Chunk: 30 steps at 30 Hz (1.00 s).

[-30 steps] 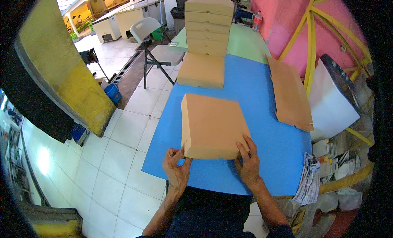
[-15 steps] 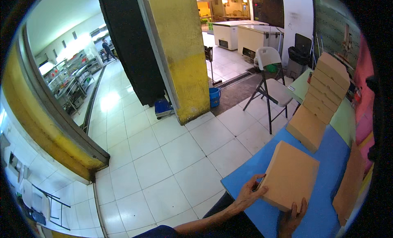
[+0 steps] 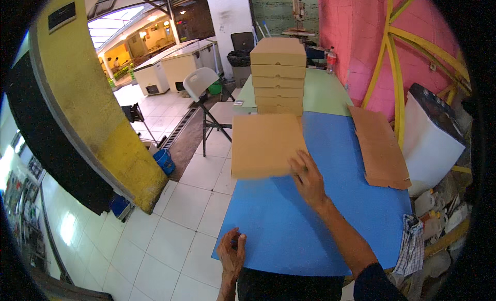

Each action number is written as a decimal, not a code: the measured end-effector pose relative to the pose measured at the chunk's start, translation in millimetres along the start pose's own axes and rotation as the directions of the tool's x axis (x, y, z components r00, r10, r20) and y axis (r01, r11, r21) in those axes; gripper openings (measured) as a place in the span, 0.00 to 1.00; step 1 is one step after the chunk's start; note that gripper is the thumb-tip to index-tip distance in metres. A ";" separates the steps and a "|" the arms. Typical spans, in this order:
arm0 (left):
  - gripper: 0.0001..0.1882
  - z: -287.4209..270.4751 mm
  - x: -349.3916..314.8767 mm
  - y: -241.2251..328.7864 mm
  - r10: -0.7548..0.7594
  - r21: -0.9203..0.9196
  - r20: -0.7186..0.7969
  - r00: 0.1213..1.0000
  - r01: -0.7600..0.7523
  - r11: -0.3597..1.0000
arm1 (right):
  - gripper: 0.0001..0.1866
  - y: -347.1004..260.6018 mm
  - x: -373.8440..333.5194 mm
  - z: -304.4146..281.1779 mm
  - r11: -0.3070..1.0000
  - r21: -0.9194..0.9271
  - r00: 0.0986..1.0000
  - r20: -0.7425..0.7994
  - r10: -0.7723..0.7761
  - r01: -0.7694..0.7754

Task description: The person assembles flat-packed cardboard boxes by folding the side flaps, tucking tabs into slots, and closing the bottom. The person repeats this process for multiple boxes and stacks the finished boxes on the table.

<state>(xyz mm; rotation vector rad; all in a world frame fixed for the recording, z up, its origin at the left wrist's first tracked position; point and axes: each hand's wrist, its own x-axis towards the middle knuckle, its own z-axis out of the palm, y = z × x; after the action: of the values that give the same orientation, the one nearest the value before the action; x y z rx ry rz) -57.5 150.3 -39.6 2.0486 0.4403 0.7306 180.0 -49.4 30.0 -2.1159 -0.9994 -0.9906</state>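
Observation:
A flat brown cardboard box (image 3: pixel 264 146) is over the blue table, just in front of a stack of similar boxes (image 3: pixel 279 84). My right hand (image 3: pixel 309 181) has its fingers on the box's near right corner; fingers and box edges are slightly blurred. Whatever lies directly beneath the box is hidden. At the table's near left edge, my left hand (image 3: pixel 231 252) holds nothing, its fingers loosely curled and thumb apart.
A cardboard sheet (image 3: pixel 380 148) lies along the right of the blue tabletop (image 3: pixel 268 234). Beyond are a green tabletop (image 3: pixel 325 94) and a plastic bottle (image 3: pixel 331 60). A folding chair (image 3: pixel 212 102) stands left of the stack; a checked cloth (image 3: pixel 411 244) hangs at the right edge.
My view has turned right. The box has moved away from me toward the stack with my right hand on it. My left hand has let go and drawn back to the table edge.

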 end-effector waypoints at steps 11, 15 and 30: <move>0.07 6.2 -2.0 -12.3 0.010 -0.025 -0.082 0.997 -0.013 1.000 | 0.25 95.5 34.1 86.9 0.946 -0.243 0.941 0.208 0.266 -0.214; 0.07 7.1 -3.2 -10.5 -0.039 -0.006 -0.044 0.998 0.038 0.999 | 0.22 94.2 41.5 82.5 0.942 -0.274 0.952 0.178 0.249 -0.195; 0.06 8.9 -7.8 -20.3 -0.029 -0.020 -0.089 0.996 0.027 0.999 | 0.25 103.8 41.1 82.7 0.907 -0.410 0.956 0.294 0.028 0.099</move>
<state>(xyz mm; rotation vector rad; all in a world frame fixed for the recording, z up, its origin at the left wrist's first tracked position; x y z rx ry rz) -58.3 151.3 -63.1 1.9942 0.5105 0.8090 313.6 -28.2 -1.5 -2.6757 -1.0368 -0.9978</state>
